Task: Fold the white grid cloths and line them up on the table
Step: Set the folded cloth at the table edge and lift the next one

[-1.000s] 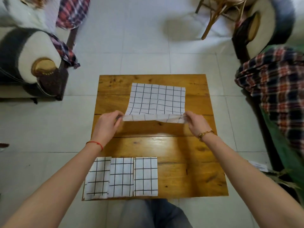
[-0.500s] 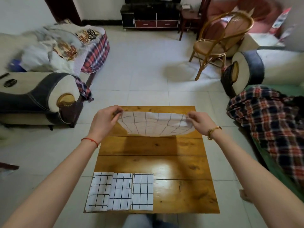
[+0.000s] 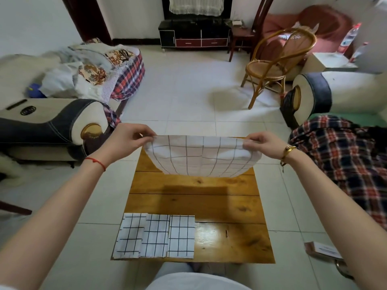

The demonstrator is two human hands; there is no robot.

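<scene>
Left hand point(image 3: 127, 141) and right hand point(image 3: 262, 144) pinching white grid cloth point(image 3: 201, 156) aloft at twelve o'clock over wooden table point(image 3: 228, 208), folded cloths point(image 3: 155, 236) at seven.

I see three folded cloths point(image 3: 155, 236) side by side on the table point(image 3: 230, 239) at its near left edge; a fourth cloth point(image 3: 201, 156) hangs above its far end.

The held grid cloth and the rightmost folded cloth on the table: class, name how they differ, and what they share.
The held cloth hangs in the air, pinched by the left hand and right hand; the rightmost folded cloth lies flat on the table. The held cloth sags in a wide curve; the folded cloth is a narrow rectangle. Both are white with dark grid lines.
</scene>
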